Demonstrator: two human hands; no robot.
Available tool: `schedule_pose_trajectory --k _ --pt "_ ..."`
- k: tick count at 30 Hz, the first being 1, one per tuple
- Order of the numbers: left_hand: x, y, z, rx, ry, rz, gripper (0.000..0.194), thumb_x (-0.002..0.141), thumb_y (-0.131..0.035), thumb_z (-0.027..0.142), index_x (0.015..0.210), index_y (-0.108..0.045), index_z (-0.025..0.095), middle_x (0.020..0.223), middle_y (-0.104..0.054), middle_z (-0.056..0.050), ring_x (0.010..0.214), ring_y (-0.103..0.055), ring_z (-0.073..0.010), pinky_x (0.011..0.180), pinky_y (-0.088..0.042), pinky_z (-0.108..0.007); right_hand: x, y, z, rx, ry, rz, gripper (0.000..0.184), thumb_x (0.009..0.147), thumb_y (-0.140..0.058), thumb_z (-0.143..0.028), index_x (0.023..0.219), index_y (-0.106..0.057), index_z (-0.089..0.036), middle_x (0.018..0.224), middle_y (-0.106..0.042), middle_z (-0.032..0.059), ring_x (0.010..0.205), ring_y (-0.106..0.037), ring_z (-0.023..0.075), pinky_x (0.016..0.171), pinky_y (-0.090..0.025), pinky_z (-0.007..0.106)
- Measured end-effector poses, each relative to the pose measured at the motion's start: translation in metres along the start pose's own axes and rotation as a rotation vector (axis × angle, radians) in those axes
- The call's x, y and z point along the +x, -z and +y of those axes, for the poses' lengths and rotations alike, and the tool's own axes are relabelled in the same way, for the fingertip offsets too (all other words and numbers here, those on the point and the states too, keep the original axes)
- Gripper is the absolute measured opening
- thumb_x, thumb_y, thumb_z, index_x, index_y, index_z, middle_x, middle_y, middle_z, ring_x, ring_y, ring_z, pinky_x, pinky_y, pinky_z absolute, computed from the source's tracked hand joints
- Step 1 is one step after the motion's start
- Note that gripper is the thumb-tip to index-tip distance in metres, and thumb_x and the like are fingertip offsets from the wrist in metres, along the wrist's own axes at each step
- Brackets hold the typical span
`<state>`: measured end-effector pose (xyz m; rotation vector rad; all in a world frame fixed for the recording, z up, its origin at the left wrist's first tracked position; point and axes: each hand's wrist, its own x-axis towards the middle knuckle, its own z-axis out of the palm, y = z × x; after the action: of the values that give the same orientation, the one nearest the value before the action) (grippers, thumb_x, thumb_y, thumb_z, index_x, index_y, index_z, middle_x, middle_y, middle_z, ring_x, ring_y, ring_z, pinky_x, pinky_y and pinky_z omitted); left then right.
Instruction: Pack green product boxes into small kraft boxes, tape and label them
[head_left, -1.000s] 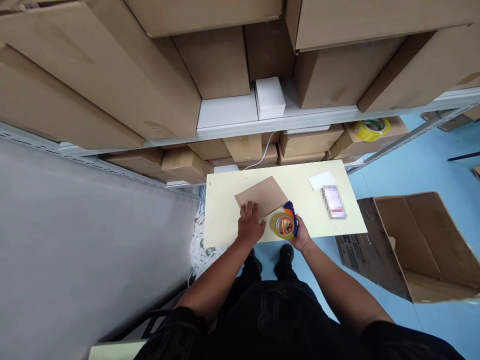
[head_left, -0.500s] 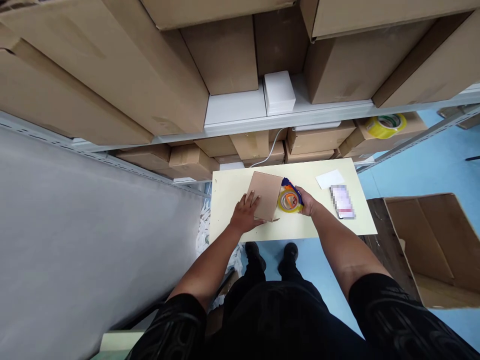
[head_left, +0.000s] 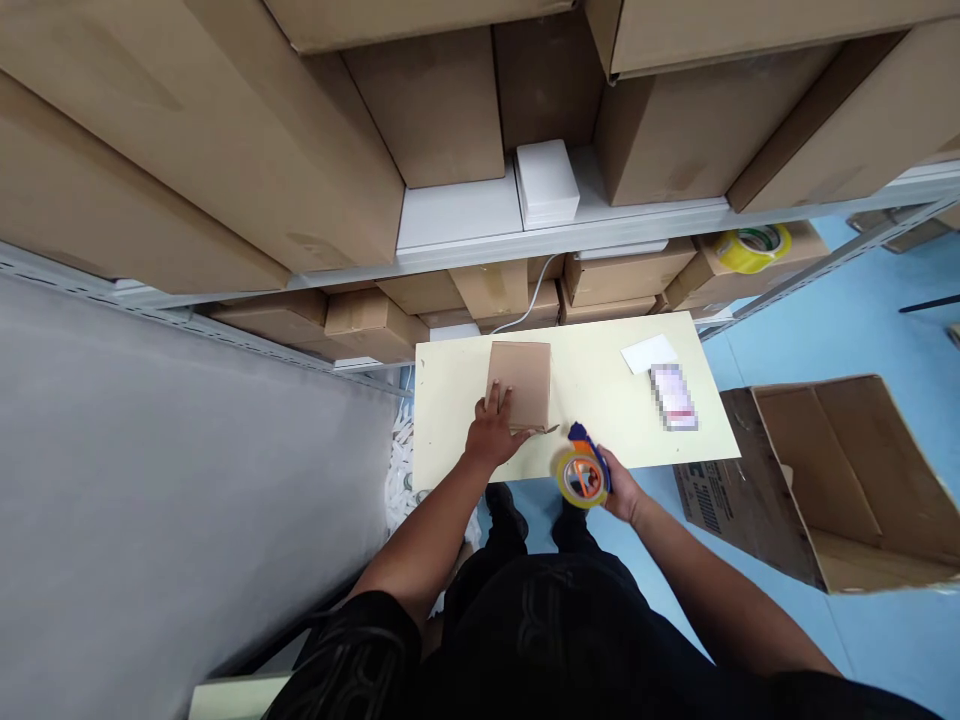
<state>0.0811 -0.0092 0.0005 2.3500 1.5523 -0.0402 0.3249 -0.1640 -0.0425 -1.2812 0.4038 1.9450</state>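
Note:
A small flat cardboard box (head_left: 525,375) lies on the pale table (head_left: 450,440). Pressing down on its left and near side is my left hand (head_left: 495,432), fingers spread over the top and the thumb along the near edge, where a small flap sticks out. My right hand (head_left: 621,488) grips a blue tape dispenser (head_left: 598,457) loaded with a roll of clear yellowish tape (head_left: 568,490). The dispenser hangs over the table's near edge, to the right of the box and apart from it.
A white paper (head_left: 646,353) and a phone (head_left: 673,397) lie on the table's right side. Behind stands a shelf with large cartons (head_left: 442,110), a white stack (head_left: 550,185) and a yellow tape roll (head_left: 750,248). An open carton (head_left: 855,480) sits on the floor at right.
My right hand has drawn the tape dispenser back toward me, away from the box's right edge. The box has turned slightly and sits straighter, with my left hand still on it.

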Motion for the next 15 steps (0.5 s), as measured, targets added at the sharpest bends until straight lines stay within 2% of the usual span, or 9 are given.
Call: schedule_pose_trajectory --k 2,4,7,9,12,15 --pt "-0.001 -0.003 0.009 -0.008 0.035 0.008 0.103 0.086 -0.062 0.073 0.166 -0.023 0.023 0.175 -0.008 -0.011 0.143 -0.035 -0.0441 0.107 -0.049 -0.055 -0.001 -0.001 0.03 0.071 0.019 -0.017 0.047 0.1 -0.051 -0.057 0.112 -0.073 -0.017 0.103 -0.081 0.0109 0.094 -0.078 0.0263 0.096 -0.059 0.042" --pt "-0.004 -0.005 0.02 -0.026 0.061 0.017 0.102 0.087 -0.063 0.07 0.166 -0.02 0.022 0.175 -0.008 -0.012 0.142 -0.036 -0.0443 0.106 -0.049 -0.055 0.003 -0.011 0.05 0.121 0.019 -0.067 0.047 0.099 -0.05 -0.057 0.113 -0.073 -0.019 0.104 -0.081 0.0087 0.098 -0.077 0.0262 0.098 -0.059 0.043" --pt "-0.014 -0.008 0.038 -0.084 0.103 0.042 0.099 0.091 -0.061 0.062 0.167 -0.016 0.017 0.174 -0.008 -0.017 0.144 -0.037 -0.0444 0.109 -0.047 -0.055 0.016 -0.033 0.055 0.161 0.021 -0.123 0.048 0.1 -0.047 -0.058 0.117 -0.073 -0.02 0.104 -0.081 0.0082 0.104 -0.076 0.0266 0.098 -0.059 0.043" --pt "-0.025 -0.01 0.048 -0.131 0.108 0.04 0.095 0.094 -0.059 0.054 0.166 -0.014 0.012 0.173 -0.007 -0.022 0.146 -0.038 -0.0436 0.112 -0.045 -0.054 0.023 -0.043 0.043 0.186 0.029 -0.133 0.052 0.1 -0.044 -0.059 0.119 -0.072 -0.02 0.104 -0.081 0.0086 0.105 -0.075 0.0268 0.097 -0.059 0.043" --pt "-0.042 -0.011 0.055 -0.177 0.05 -0.029 0.088 0.094 -0.059 0.043 0.163 -0.017 0.007 0.172 -0.006 -0.025 0.151 -0.035 -0.0395 0.115 -0.042 -0.049 0.031 -0.045 0.008 0.189 0.072 -0.108 0.056 0.099 -0.042 -0.062 0.117 -0.072 -0.018 0.1 -0.081 0.0093 0.101 -0.076 0.0273 0.094 -0.06 0.045" --pt "-0.047 -0.002 0.048 -0.137 -0.108 -0.113 0.074 0.093 -0.06 0.034 0.159 -0.034 0.011 0.169 -0.025 -0.021 0.152 -0.035 -0.0334 0.118 -0.04 -0.045 0.037 -0.04 -0.036 0.055 0.066 -0.054 0.053 0.099 -0.045 -0.062 0.114 -0.072 -0.018 0.094 -0.081 0.0097 0.091 -0.077 0.0272 0.089 -0.062 0.046"
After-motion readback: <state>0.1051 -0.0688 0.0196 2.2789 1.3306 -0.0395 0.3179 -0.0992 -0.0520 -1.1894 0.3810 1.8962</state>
